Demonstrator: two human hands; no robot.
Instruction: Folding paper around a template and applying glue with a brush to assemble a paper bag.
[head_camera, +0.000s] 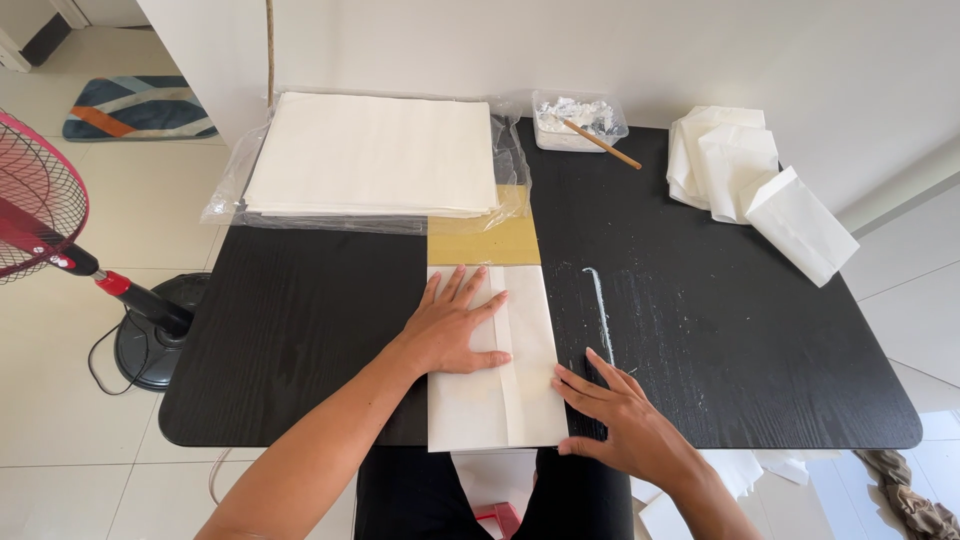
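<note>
Both forearms reach in from the near edge of the black bench (300, 330), and between them lies a folded white paper sheet (495, 390), its long flaps meeting in a seam down the middle. Her or his left hand (452, 325) lies flat on the left flap, fingers spread wide and gripping nothing, pinning the paper down. At the sheet's lower right edge the right hand (610, 410) rests, fingers extended and close together, tips touching the paper's border, also holding nothing. Judging by this, a clean crease wants the left palm kept heavy while the right fingers run straight along the edge, so the flaps don't skew. A yellow template board (483, 240) pokes out beyond the sheet. Farther back sit a stack of white paper in plastic wrap (370, 155), a tub of paste with a stick (580, 120), and finished paper bags (750, 175) at the right.
</note>
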